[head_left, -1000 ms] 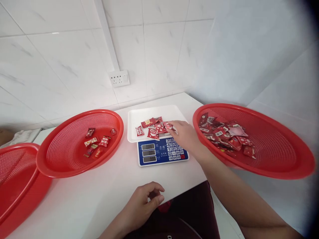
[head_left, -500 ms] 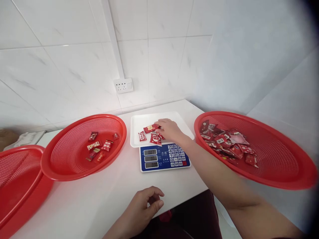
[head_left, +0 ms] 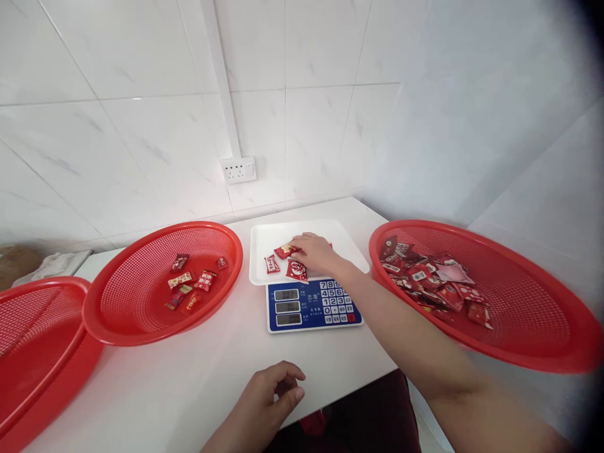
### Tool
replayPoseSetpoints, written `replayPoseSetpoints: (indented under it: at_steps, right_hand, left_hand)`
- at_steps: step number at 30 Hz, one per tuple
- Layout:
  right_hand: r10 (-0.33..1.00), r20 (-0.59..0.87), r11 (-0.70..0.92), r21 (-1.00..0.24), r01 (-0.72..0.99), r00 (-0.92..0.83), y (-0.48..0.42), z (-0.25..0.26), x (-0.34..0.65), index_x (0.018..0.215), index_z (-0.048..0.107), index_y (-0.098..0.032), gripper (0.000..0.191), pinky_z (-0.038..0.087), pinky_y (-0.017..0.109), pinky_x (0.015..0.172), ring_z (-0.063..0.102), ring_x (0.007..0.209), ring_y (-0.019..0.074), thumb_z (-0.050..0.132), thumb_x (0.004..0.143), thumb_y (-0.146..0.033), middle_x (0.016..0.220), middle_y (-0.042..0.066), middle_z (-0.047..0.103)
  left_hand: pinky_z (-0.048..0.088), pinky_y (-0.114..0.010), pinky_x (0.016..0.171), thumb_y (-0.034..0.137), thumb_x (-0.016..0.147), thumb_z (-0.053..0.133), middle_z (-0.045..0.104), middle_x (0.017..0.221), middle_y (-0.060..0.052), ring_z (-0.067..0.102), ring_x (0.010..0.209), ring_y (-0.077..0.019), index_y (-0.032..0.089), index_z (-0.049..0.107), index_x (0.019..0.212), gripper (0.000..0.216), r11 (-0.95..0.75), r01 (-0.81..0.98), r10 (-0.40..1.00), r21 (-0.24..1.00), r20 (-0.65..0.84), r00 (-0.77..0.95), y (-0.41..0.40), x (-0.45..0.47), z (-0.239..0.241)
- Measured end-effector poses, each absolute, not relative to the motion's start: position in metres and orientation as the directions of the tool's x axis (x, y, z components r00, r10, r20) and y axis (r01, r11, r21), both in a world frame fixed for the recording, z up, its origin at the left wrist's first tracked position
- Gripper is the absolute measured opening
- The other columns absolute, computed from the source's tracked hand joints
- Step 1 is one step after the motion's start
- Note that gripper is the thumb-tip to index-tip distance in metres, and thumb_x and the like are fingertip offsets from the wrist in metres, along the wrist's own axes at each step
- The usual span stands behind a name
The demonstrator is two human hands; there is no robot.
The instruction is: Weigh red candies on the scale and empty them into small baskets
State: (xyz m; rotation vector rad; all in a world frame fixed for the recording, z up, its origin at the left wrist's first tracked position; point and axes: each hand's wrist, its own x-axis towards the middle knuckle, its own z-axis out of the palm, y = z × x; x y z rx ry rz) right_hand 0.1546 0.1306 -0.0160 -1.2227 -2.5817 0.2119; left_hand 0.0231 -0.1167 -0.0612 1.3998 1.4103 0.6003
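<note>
My right hand [head_left: 315, 253] lies over the white tray [head_left: 264, 234] of a digital scale [head_left: 309, 313]. Its fingers reach down onto small red candy packets and hide part of them. Visible beside the fingers are a red and gold packet [head_left: 283, 251], a narrow red and white packet [head_left: 272, 264] and a larger red packet [head_left: 297, 270]. A bit of red shows behind the hand. Near the table's front edge, my left hand [head_left: 270, 397] rests half curled, thumb and forefinger apart, with nothing in it.
Right of the scale stands a red mesh basket [head_left: 533, 302] with a heap of red packets. Another red basket [head_left: 132, 277] at left holds several packets. A third red basket [head_left: 42, 377] is cut off at the far left. A wall socket [head_left: 239, 170] sits behind.
My right hand has shifted slightly left over the packets, covering more of the red and gold one. A red bit now shows behind it. My left hand is nearly still; the view tilted slightly.
</note>
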Motion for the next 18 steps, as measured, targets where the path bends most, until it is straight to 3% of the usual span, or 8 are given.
replayPoseSetpoints:
  at_steps: [4,9,13,18]
  right_hand:
    - [0.766,0.171,0.643,-0.229,0.731,-0.62,0.133,-0.018,0.14,0.104,0.067,-0.026,0.029,0.034,0.038,0.093,0.052,0.111,0.0224,0.052,0.083,-0.015,0.113,0.002,0.067]
    - [0.796,0.228,0.603,-0.215,0.769,-0.56,0.137,-0.01,0.143,0.104,0.068,-0.02,0.032,0.034,0.04,0.093,0.06,0.098,0.0225,0.039,0.09,-0.017,0.1,0.008,0.07]
    - [0.8,0.283,0.591,-0.222,0.775,-0.529,0.124,-0.004,0.142,0.114,0.064,-0.017,0.033,0.03,0.039,0.099,0.054,0.112,0.0218,0.042,0.089,-0.017,0.115,0.009,0.066]
    - [0.691,0.262,0.722,-0.288,0.628,-0.674,0.089,0.002,0.129,0.121,0.06,-0.018,0.039,0.036,0.034,0.097,0.053,0.113,0.0217,0.049,0.089,-0.036,0.121,0.007,0.063]
  left_hand:
    - [0.039,-0.026,0.07,0.034,0.083,0.05,0.061,0.081,-0.001,0.053,0.077,-0.0164,0.02,0.062,0.097,0.023,0.193,0.412,0.93,0.891,-0.3,0.213,-0.117,0.027,-0.059]
    - [0.039,-0.025,0.069,0.034,0.083,0.05,0.061,0.081,-0.002,0.053,0.078,-0.0164,0.02,0.062,0.098,0.024,0.213,0.418,0.932,0.883,-0.312,0.184,-0.119,0.023,-0.06]
    - [0.039,-0.025,0.068,0.034,0.083,0.05,0.06,0.08,-0.001,0.052,0.076,-0.016,0.02,0.062,0.098,0.024,0.214,0.415,0.93,0.884,-0.314,0.189,-0.12,0.022,-0.063]
    - [0.039,-0.025,0.069,0.034,0.083,0.05,0.06,0.079,-0.002,0.052,0.076,-0.0159,0.019,0.062,0.098,0.024,0.214,0.407,0.925,0.888,-0.318,0.207,-0.118,0.027,-0.06]
